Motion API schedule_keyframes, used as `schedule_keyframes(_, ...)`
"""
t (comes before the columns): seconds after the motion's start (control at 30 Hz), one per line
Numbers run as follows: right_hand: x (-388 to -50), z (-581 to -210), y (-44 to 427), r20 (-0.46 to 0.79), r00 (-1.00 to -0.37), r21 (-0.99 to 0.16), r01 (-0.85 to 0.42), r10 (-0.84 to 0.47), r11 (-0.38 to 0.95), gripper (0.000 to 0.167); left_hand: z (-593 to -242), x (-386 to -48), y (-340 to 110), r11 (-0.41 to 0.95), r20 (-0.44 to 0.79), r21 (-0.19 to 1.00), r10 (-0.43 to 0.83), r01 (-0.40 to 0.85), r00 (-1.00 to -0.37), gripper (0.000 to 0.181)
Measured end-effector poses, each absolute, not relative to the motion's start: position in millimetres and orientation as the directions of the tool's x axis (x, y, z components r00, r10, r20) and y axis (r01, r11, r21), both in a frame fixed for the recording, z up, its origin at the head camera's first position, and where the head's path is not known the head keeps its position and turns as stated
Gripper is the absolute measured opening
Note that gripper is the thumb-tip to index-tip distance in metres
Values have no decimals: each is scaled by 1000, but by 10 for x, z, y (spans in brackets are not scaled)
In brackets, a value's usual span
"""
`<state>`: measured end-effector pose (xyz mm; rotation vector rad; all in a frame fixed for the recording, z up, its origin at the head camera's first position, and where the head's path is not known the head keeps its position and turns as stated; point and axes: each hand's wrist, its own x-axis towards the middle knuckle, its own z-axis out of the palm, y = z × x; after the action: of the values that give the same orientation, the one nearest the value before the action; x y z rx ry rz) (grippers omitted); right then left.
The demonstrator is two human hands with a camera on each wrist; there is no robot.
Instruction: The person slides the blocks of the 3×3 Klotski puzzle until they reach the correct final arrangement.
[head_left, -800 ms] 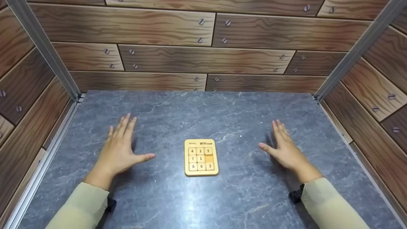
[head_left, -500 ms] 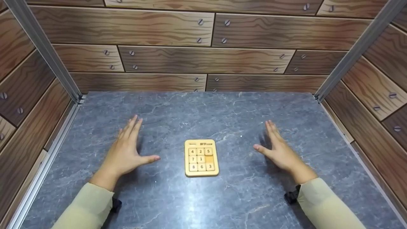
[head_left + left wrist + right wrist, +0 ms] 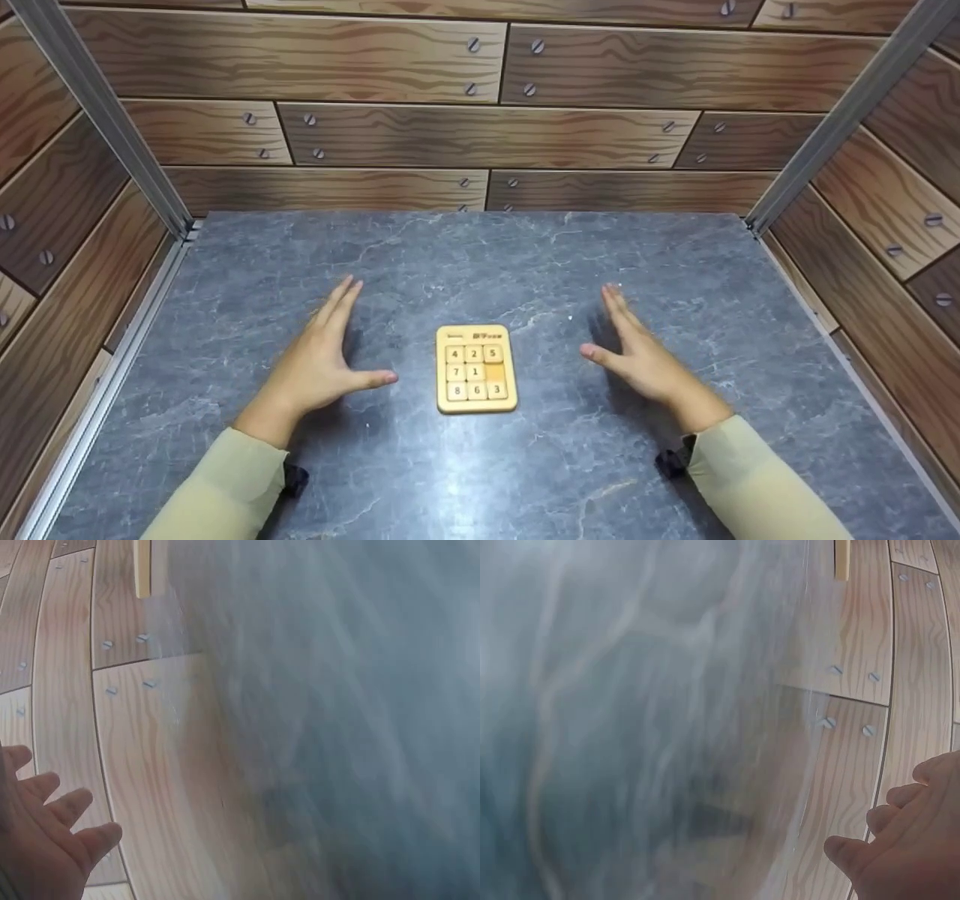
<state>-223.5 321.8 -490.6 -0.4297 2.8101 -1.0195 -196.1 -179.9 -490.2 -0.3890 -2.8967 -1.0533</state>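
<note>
Empty and spread, thumbs wide of straight fingers, the left hand [image 3: 319, 367] and right hand [image 3: 649, 365] flank the yellow sliding-number puzzle [image 3: 476, 371] at lower centre.

Tabletop [image 3: 480, 259]: smooth, glossy, marble-patterned, with a bright sheen toward 6 o'clock. Number puzzle [image 3: 476, 371], near centre: smooth, plastic-looking. Back wall [image 3: 375, 135], 12 o'clock: flat panels with wood grain, apparently printed. Left post [image 3: 111, 120], 10 o'clock, and right post [image 3: 843, 120], 2 o'clock: dull grey metal. Left sleeve [image 3: 217, 487], 8 o'clock, and right sleeve [image 3: 769, 484], 4 o'clock: soft-looking, matt cloth.
</note>
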Motion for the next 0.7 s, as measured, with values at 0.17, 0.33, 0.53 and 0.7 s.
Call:
schedule_keyframes(0.17,-2210,-4923,3141,-24,-944,-634,-241,-330,735,106,-4910,-1953,-1689,716,114,647,250,263,-962,148)
schedule_keyframes(0.33,-2195,-4929,3048,-21,-930,-627,-273,-366,730,108,-4932,-1961,-1585,689,102,670,286,279,-953,147)
schedule_keyframes(0.53,-2165,-4939,2930,-16,-915,-598,-315,-404,737,108,-4954,-1972,-1490,704,114,634,325,320,-939,152)
schedule_keyframes(0.7,-2126,-4956,2839,-21,-904,-580,-337,-427,741,110,-4982,-1984,-1415,716,138,590,365,372,-921,155)
